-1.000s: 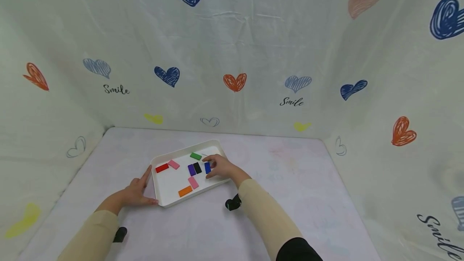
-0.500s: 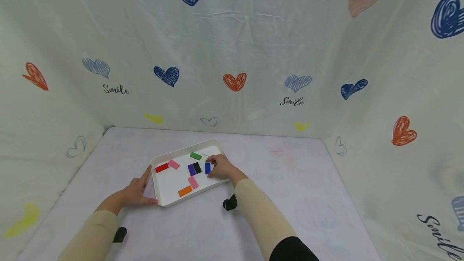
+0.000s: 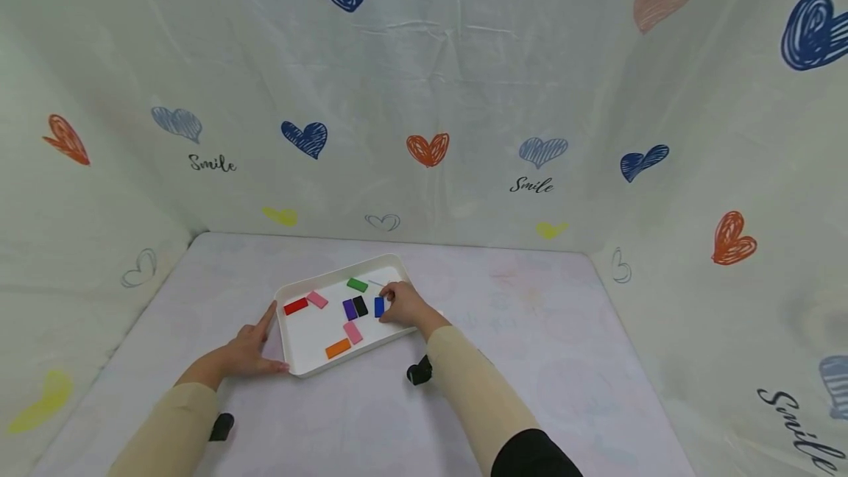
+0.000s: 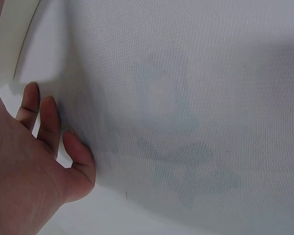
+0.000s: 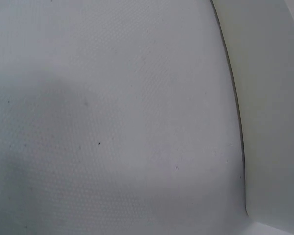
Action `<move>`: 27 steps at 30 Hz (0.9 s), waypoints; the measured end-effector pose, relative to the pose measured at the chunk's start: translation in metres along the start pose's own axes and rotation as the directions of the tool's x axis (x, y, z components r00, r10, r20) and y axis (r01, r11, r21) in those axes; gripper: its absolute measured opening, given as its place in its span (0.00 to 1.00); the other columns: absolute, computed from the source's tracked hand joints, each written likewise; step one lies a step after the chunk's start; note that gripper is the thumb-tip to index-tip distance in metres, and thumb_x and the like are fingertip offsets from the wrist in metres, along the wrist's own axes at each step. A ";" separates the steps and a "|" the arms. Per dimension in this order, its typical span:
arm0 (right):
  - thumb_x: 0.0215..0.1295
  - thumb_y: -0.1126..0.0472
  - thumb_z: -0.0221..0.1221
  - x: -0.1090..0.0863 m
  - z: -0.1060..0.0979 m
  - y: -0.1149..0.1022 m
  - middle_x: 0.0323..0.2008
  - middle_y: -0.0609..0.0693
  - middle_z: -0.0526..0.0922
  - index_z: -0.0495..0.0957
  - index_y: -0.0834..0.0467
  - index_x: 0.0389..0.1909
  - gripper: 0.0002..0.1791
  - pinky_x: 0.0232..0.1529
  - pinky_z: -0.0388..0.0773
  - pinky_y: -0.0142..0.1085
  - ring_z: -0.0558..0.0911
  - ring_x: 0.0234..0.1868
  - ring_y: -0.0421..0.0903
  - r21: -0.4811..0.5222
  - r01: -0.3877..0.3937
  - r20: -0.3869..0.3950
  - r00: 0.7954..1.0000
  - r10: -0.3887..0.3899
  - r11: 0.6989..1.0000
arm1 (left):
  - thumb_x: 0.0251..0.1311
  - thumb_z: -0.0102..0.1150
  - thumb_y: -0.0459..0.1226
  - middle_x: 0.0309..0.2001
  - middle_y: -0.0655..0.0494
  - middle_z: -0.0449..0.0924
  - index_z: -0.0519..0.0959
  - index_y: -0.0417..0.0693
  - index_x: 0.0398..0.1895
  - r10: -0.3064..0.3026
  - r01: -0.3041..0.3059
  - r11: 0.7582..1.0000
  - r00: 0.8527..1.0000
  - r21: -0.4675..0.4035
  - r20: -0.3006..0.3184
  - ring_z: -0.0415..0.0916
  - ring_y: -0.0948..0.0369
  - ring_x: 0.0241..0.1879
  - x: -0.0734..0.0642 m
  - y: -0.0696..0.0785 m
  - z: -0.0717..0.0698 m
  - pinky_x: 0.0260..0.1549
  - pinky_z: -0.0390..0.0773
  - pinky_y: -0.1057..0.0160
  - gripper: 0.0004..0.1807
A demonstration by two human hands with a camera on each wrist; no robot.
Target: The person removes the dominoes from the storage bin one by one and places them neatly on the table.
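A white rectangular tray (image 3: 308, 341) lies tilted across the table, with small coloured blocks on it. My left hand (image 3: 248, 352) spreads along its left end, forefinger at the far corner and thumb at the near one. In the left wrist view, that hand's fingers (image 4: 50, 122) bend slightly beside the tray wall (image 4: 7, 49). At the tray's right end my right hand (image 3: 405, 306) pinches a blue block (image 3: 379, 307), thumb and forefinger at its two ends. The right wrist view shows the tray's outer wall (image 5: 269, 112) but not the hand.
Inside the tray lie a red block (image 3: 296, 306), two pink blocks (image 3: 317, 300), a green block (image 3: 357, 285), an orange block (image 3: 338, 348), and a purple block (image 3: 349, 309) beside a black block (image 3: 360, 306). A heart-printed curtain (image 3: 464, 190) surrounds the white table (image 3: 517, 330).
My right hand's thumb and forefinger have drawn in onto the ends of the blue block, and the right forearm has shifted slightly left. My left hand and the tray stay put.
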State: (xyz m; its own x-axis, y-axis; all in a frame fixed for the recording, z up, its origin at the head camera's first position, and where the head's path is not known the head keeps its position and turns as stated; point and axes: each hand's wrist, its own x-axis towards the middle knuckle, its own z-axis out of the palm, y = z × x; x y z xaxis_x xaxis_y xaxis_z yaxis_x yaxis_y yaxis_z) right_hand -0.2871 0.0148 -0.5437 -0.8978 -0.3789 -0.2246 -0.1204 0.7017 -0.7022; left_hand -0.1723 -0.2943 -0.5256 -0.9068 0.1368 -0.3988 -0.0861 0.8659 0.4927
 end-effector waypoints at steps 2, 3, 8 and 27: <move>0.49 0.64 0.75 0.000 -0.001 0.001 0.36 0.46 0.73 0.79 0.57 0.48 0.24 0.38 0.74 0.31 0.72 0.36 0.42 -0.012 -0.009 -0.004 1.000 0.009 1.000 | 0.40 0.76 0.58 0.51 0.30 0.66 0.29 0.41 0.75 0.004 -0.004 1.000 1.000 0.000 -0.005 0.62 0.35 0.55 0.002 0.000 0.001 0.52 0.69 0.33 0.75; 0.49 0.64 0.75 0.000 -0.001 0.001 0.36 0.45 0.73 0.79 0.57 0.48 0.24 0.38 0.74 0.31 0.72 0.36 0.42 -0.018 -0.013 -0.002 1.000 0.013 1.000 | 0.40 0.76 0.58 0.50 0.30 0.66 0.29 0.41 0.75 0.011 -0.011 1.000 1.000 0.002 -0.006 0.62 0.35 0.54 0.003 -0.001 0.002 0.52 0.69 0.33 0.75; 0.48 0.65 0.75 -0.007 -0.010 -0.006 0.36 0.46 0.74 0.79 0.56 0.47 0.23 0.39 0.73 0.32 0.72 0.37 0.42 0.034 -0.007 0.021 1.000 0.006 0.999 | 0.40 0.76 0.58 0.48 0.31 0.67 0.29 0.39 0.74 0.029 -0.029 1.000 0.999 0.001 -0.015 0.62 0.35 0.53 0.002 0.000 0.003 0.50 0.72 0.34 0.75; 0.50 0.70 0.73 -0.042 -0.059 -0.002 0.36 0.49 0.80 0.76 0.58 0.52 0.27 0.37 0.79 0.32 0.78 0.36 0.43 0.167 0.068 0.044 0.996 -0.076 0.984 | 0.44 0.75 0.54 0.48 0.30 0.67 0.30 0.36 0.74 0.034 -0.034 0.999 0.999 0.024 -0.020 0.61 0.34 0.53 -0.002 0.006 -0.002 0.51 0.71 0.34 0.72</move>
State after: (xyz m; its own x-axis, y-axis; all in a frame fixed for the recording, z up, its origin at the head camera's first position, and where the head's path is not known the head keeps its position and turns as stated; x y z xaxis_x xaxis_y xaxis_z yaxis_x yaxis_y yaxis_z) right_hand -0.2744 0.0655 -0.4930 -0.8667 -0.4571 -0.1999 -0.1083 0.5634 -0.8190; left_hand -0.1714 -0.2906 -0.5203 -0.9173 0.1568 -0.3660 -0.0455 0.8719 0.4875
